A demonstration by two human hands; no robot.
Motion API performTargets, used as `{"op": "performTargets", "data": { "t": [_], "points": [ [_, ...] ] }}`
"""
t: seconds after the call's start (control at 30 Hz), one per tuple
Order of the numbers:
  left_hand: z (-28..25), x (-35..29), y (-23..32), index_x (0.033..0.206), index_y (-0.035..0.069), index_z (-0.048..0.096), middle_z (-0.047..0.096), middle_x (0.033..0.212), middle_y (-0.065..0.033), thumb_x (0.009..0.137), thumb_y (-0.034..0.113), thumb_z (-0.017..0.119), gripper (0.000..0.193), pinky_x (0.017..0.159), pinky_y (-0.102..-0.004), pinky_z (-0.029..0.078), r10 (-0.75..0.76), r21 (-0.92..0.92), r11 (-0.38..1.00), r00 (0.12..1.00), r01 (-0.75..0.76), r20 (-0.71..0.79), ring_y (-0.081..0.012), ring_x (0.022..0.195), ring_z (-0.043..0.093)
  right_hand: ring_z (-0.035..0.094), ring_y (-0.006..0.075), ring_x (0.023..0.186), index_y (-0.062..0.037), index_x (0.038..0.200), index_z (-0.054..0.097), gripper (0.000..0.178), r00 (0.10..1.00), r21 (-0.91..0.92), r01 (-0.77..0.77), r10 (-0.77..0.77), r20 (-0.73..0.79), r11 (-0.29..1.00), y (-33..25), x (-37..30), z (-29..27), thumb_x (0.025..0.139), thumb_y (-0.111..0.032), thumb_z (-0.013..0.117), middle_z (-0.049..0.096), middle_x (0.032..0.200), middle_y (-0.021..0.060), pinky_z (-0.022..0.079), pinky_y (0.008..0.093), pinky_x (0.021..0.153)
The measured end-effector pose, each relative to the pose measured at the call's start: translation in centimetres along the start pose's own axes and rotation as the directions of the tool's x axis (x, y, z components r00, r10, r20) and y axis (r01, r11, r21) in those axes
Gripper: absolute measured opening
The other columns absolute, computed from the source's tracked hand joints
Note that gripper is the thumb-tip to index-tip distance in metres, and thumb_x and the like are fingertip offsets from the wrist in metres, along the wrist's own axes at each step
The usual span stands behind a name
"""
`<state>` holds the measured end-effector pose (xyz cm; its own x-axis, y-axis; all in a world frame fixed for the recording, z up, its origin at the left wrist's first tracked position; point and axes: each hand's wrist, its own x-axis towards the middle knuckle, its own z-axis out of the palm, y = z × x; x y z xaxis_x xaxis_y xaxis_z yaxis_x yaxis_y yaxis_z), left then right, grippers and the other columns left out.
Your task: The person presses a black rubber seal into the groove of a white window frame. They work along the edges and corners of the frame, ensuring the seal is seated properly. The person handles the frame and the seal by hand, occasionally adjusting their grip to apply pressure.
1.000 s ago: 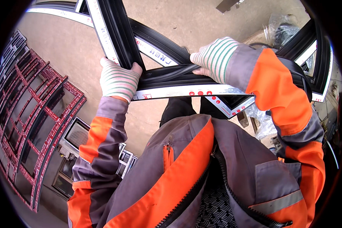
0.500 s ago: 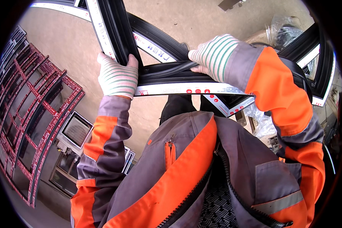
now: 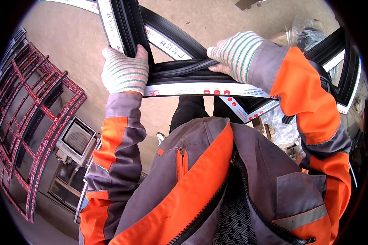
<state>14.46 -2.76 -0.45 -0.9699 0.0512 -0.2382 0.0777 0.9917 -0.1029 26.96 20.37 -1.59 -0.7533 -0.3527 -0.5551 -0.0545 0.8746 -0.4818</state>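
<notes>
Head view, item 1: left hand (image 3: 124, 72), in a striped knit glove, fingers curled and closed around the black window frame (image 3: 184, 79) at the corner where an upright bar meets the horizontal bar.

Head view, item 2: right hand (image 3: 234, 52), same kind of glove, fingers together and pressed flat down on the black rubber gasket (image 3: 188, 66), which runs along the groove of the horizontal bar between the two hands. Whether the fingertips pinch the strip or only press it cannot be told.

Head view, item 3: the frame is held in front of the chest, above the concrete floor (image 3: 69, 49); its white-taped edge faces the person.

Head view, item 4: dark red frames (image 3: 26, 118) stacked at the left; plastic-wrapped clutter (image 3: 302, 34) at the right.

Risk, judged: the gasket looks slightly raised and wavy near the corner, so uneven pressure may leave it buckled or let it spring out of the groove. With the frame apparently carried by the hands alone, a slack left grip could let it tilt or drop onto the floor.
</notes>
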Motion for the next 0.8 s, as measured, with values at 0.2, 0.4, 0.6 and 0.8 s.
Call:
{"op": "performTargets", "data": {
  "t": [0.2, 0.4, 0.6, 0.8],
  "points": [
    [0.4, 1.3, -2.0, 0.114, -0.003, 0.057, 0.076, 0.095, -0.0180, 0.088, 0.049, 0.084, 0.064, 0.082, -0.0392, 0.061, 0.138, -0.139, 0.982, 0.989, -0.130, 0.049, -0.0296, 0.086, 0.078, 0.074, 0.0386, 0.097, -0.0086, 0.120, 0.074, 0.035, 0.993, 0.000, 0.053, -0.053, -0.103, 0.999, 0.7, 0.0, 1.6, 0.103, -0.039, 0.067, 0.076, 0.104, 0.0162, 0.060, 0.0473, 0.083],
    [0.0, 2.4, -3.9, 0.115, 0.001, 0.059, 0.070, 0.088, -0.0048, 0.098, 0.046, 0.080, 0.052, 0.065, -0.0286, 0.055, 0.324, -0.452, 0.860, 0.937, -0.235, 0.128, -0.0111, 0.072, 0.065, 0.074, 0.0380, 0.098, -0.0083, 0.120, 0.073, 0.035, 0.999, 0.021, -0.003, 0.003, 0.033, 1.000, 0.2, 0.1, 0.0, 0.102, -0.038, 0.068, 0.075, 0.105, 0.0164, 0.060, 0.0465, 0.084],
    [1.0, 1.0, -6.4, 0.153, -0.003, 0.043, 0.065, 0.127, -0.0118, 0.102, 0.028, 0.077, 0.069, 0.099, -0.0319, 0.054, 0.472, -0.687, 0.634, 0.881, -0.354, -0.018, -0.0170, 0.113, 0.064, 0.073, 0.0391, 0.097, -0.0079, 0.119, 0.073, 0.034, 0.998, 0.015, 0.048, -0.047, -0.034, 0.999, 0.7, 0.3, 0.9, 0.101, -0.036, 0.071, 0.075, 0.104, 0.0167, 0.060, 0.0472, 0.083],
    [-1.8, -3.6, -6.4, 0.154, 0.000, 0.048, 0.054, 0.150, -0.0253, 0.079, 0.036, 0.092, 0.094, 0.118, -0.0560, 0.042, 0.833, -0.245, 0.422, 0.480, -0.873, -0.275, -0.0456, 0.143, 0.051, 0.073, 0.0389, 0.094, -0.0074, 0.112, 0.072, 0.032, 0.983, -0.009, 0.109, -0.109, -0.148, 0.994, 0.5, -0.4, 0.9, 0.099, -0.037, 0.073, 0.073, 0.098, 0.0168, 0.060, 0.0472, 0.080]
  ]
}}
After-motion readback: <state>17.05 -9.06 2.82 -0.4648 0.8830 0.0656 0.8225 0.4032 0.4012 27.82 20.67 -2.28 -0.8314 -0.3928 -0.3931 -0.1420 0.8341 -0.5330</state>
